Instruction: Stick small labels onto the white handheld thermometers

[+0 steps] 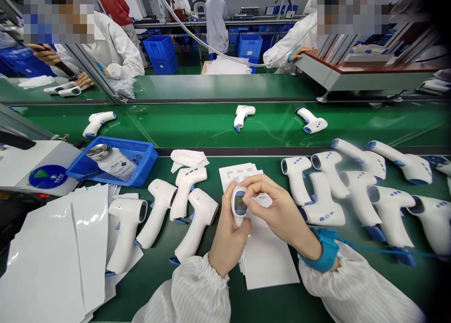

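Observation:
My left hand grips a white infrared thermometer with a dark display, held upright with its screen facing me. The fingertips of my right hand pinch the thermometer's upper end from the right, and a blue wrist strap circles that wrist. Beneath both hands lies a stack of printed white sheets. Several similar thermometers lie on the green bench to the left, and several more lie to the right.
A blue tray holds a metal-capped bottle at left. White flat pouches lie at lower left. Beyond, a green conveyor belt carries several thermometers. Co-workers in white coats work farther on, among blue crates.

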Action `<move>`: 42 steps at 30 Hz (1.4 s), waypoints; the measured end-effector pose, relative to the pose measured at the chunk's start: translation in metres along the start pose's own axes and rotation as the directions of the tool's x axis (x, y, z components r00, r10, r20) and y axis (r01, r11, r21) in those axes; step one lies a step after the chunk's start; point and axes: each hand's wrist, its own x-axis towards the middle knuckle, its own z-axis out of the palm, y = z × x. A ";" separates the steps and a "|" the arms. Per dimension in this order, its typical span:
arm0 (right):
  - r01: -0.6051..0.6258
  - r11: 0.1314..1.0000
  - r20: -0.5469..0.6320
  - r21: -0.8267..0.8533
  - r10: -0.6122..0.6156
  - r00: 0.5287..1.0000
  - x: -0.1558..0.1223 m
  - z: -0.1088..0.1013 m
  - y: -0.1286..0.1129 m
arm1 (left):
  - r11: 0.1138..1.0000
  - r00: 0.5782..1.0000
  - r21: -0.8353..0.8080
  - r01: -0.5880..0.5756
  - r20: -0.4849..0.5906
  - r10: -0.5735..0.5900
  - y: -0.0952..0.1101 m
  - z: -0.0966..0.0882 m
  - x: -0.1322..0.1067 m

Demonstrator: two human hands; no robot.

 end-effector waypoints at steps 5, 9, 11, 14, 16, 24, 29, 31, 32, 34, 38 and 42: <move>0.000 1.000 -0.017 0.027 0.001 1.000 0.003 0.001 0.000 | 0.999 0.999 0.024 0.027 0.034 -0.028 0.005 -0.001 -0.002; -0.004 0.999 -0.053 0.033 0.005 0.999 0.003 0.002 0.000 | 0.999 0.998 0.039 0.038 0.038 -0.040 0.006 -0.001 -0.003; -0.001 0.999 -0.067 0.035 0.003 0.998 0.003 0.003 0.000 | 0.999 0.998 0.028 0.046 0.036 -0.047 0.006 0.000 -0.003; -0.002 0.999 -0.078 0.036 0.005 0.997 0.003 0.003 0.001 | 0.999 0.999 0.020 0.032 0.027 -0.032 0.004 0.000 -0.003; -0.004 0.999 -0.078 0.035 0.007 0.997 0.004 0.003 0.001 | 1.000 0.999 0.019 0.015 0.033 -0.015 0.003 0.000 -0.003; -0.007 1.000 -0.077 0.025 0.009 0.997 0.003 0.001 -0.001 | 0.999 0.998 0.045 0.030 0.052 -0.032 0.004 -0.001 -0.004; 0.001 1.000 -0.081 0.031 0.001 0.997 0.003 0.001 0.000 | 0.998 0.997 0.050 0.043 0.067 -0.046 0.006 -0.001 -0.004; 0.005 0.999 -0.080 0.033 -0.002 0.997 0.003 0.001 0.001 | 0.998 0.996 0.039 0.045 0.077 -0.048 0.006 -0.001 -0.003; 0.005 0.999 -0.080 0.033 -0.002 0.997 0.004 0.001 0.001 | 0.998 0.996 0.030 0.046 0.081 -0.048 0.007 -0.001 -0.003; 0.005 0.999 -0.082 0.034 -0.002 0.997 0.004 0.001 0.000 | 0.999 0.994 0.014 0.044 0.096 -0.045 0.006 -0.001 -0.003; 0.011 0.999 -0.087 0.048 -0.007 0.996 0.004 0.001 -0.001 | 0.999 0.991 -0.023 0.047 0.127 -0.044 0.005 -0.003 -0.004; 0.011 0.998 -0.085 0.055 -0.006 0.996 0.003 0.000 -0.002 | 0.988 0.981 -0.093 0.126 0.158 -0.111 0.007 -0.003 -0.006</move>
